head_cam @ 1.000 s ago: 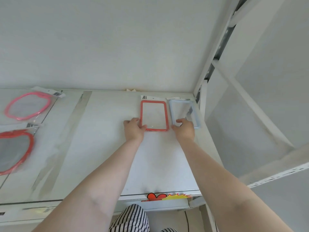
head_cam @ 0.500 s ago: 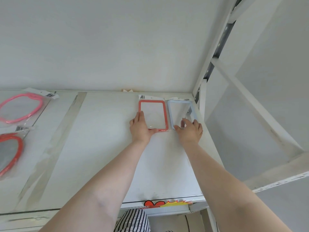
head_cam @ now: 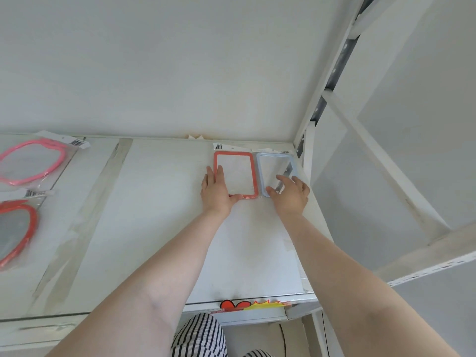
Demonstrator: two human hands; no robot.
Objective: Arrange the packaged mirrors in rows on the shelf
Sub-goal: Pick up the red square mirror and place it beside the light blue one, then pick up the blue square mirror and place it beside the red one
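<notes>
Shelf point(head_cam: 159, 228), back right corner, left to right:
- Left hand point(head_cam: 217, 193): flat and open, fingers spread over the near left corner of the orange-framed mirror point(head_cam: 237, 173).
- Blue-framed mirror point(head_cam: 277, 171): just beside the orange one, long axes parallel, running front to back.
- Right hand point(head_cam: 291, 194): open, resting on its near edge, gripping nothing.

Each mirror lies directly ahead of its own hand.

Two rectangular mirrors point(head_cam: 235, 173) side by side at shelf point(head_cam: 159, 228) back right, two rounded mirrors point(head_cam: 31, 163) far left
</notes>
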